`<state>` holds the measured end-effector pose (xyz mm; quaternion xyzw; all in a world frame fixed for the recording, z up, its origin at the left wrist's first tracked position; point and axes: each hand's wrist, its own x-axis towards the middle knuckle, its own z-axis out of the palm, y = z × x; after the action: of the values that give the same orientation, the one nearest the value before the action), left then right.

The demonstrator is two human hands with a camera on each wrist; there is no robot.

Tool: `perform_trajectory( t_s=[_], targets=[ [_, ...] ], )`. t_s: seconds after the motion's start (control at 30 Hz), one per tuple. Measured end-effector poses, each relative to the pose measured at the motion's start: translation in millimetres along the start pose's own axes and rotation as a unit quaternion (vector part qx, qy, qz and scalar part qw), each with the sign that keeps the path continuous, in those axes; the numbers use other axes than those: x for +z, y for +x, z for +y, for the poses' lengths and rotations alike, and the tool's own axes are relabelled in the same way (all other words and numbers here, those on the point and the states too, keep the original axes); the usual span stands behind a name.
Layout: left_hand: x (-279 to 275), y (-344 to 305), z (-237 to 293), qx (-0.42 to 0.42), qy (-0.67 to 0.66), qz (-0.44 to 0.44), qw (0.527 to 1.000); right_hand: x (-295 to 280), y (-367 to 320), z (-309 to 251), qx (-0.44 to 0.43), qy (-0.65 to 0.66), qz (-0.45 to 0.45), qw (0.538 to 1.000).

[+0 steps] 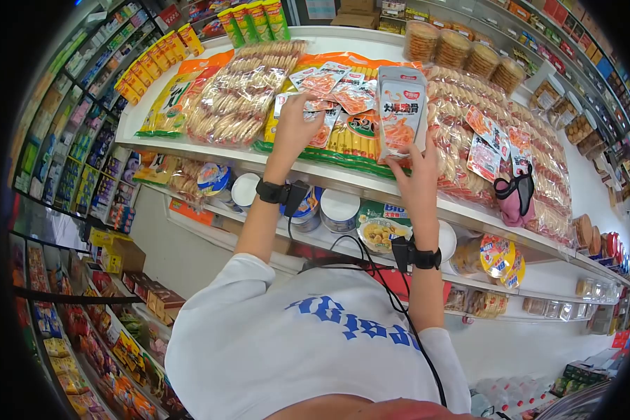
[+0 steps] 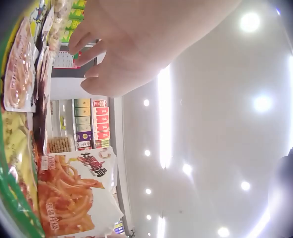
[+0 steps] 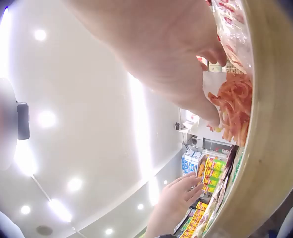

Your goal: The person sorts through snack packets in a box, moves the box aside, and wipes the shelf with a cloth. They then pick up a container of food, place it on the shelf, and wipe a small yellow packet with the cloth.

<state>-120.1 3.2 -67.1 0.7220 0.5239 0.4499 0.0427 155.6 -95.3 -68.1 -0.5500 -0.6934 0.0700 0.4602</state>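
Note:
My right hand [image 1: 418, 171] grips the lower edge of a stack of grey-and-white snack packets [image 1: 401, 108] with orange pictures of food. In the right wrist view its thumb lies against the front of the packet [image 3: 233, 106]. My left hand [image 1: 301, 126] hovers over several loose small snack packets [image 1: 353, 99] of similar print, its fingers loosely bent and apart. The left wrist view shows nothing between those fingers, with a small packet [image 2: 20, 74] lying below them. Under the packets is a large yellow-and-green bag [image 1: 357, 143] of snack sticks.
Big clear bags of biscuits [image 1: 248, 91] flank the packets on the white shelf [image 1: 315, 169]. More small packets [image 1: 486, 143] and a pink-and-black item [image 1: 516, 199] lie to the right. Round jars [image 1: 421, 42] stand behind; tubs [image 1: 339, 208] sit on the lower shelf. Cables [image 1: 392, 287] hang from my wrists.

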Motion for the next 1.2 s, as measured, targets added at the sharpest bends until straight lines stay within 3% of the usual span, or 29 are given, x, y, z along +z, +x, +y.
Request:
perform_trajectory(
  t_s=[0.13, 0.23, 0.33, 0.43, 0.53, 0.57, 0.63, 0.67, 0.77, 0.83, 0.9, 0.97, 1.0, 1.1, 1.13, 1.17, 1.2],
  targets=[
    [10.1, -19.0, 3.2, 0.045, 0.182, -0.034, 0.982, 18.3, -8.5, -16.2, 0.003, -0.043, 0.062, 0.997],
    [21.7, -19.6, -13.1, 0.006, 0.153, -0.061, 0.986, 20.5, -10.1, -19.7, 0.006, -0.029, 0.073, 0.997],
    [7.1, -16.9, -8.4, -0.001, 0.026, -0.064, 0.998, 10.9, -9.9, -29.2, 0.001, -0.008, 0.096, 0.995],
    [-6.0, -18.3, 3.7, -0.029, 0.05, -0.084, 0.995, -6.8, -11.5, -41.9, -0.009, 0.04, 0.121, 0.992],
    [-15.8, -23.5, 8.9, 0.013, 0.049, 0.005, 0.999, -21.6, -18.2, -51.0, -0.05, 0.047, 0.144, 0.987],
    [-20.2, -25.5, 13.9, -0.017, 0.062, 0.01, 0.998, -24.8, -21.6, -52.1, -0.068, 0.04, 0.152, 0.985],
    [-40.7, -28.1, 42.3, -0.079, 0.088, 0.016, 0.993, -28.3, -32.3, -49.5, -0.035, 0.143, 0.024, 0.989],
    [-42.9, -31.5, 43.3, -0.06, 0.076, 0.028, 0.995, -27.8, -35.7, -47.3, -0.019, 0.194, -0.04, 0.98],
    [-53.1, -42.6, 53.1, -0.014, 0.031, 0.057, 0.998, -4.3, -33.4, -48.7, 0.097, 0.41, -0.267, 0.867],
    [-67.4, -48.6, 84.4, 0.007, -0.009, 0.067, 0.998, 6.5, -39.6, -62.1, 0.162, 0.465, -0.274, 0.826],
    [-77.2, -59.8, 110.2, 0.069, -0.049, 0.009, 0.996, 17.7, -40.1, -69.8, 0.206, 0.527, -0.253, 0.785],
    [-81.5, -73.5, 119.2, 0.166, -0.089, -0.123, 0.974, 28.7, -40.4, -71.8, 0.237, 0.595, -0.207, 0.739],
    [-83.7, -79.6, 129.1, 0.174, -0.129, -0.137, 0.967, 23.2, -40.1, -61.7, 0.298, 0.57, -0.252, 0.723],
    [-91.3, -84.1, 142.9, 0.125, -0.231, -0.169, 0.95, -2.1, -26.7, -82.9, 0.182, 0.537, -0.197, 0.8],
    [-93.8, -81.6, 137.0, 0.057, -0.256, -0.173, 0.949, -2.6, -30.2, -85.9, 0.191, 0.542, -0.115, 0.81],
    [-94.1, -76.9, 130.2, -0.011, -0.28, -0.175, 0.944, -5.6, -32.3, -85.5, 0.199, 0.521, -0.093, 0.825],
    [-85.0, -68.2, 112.9, -0.011, -0.243, -0.142, 0.959, -10.5, -33.3, -82.5, 0.207, 0.499, -0.069, 0.839]
  ],
)
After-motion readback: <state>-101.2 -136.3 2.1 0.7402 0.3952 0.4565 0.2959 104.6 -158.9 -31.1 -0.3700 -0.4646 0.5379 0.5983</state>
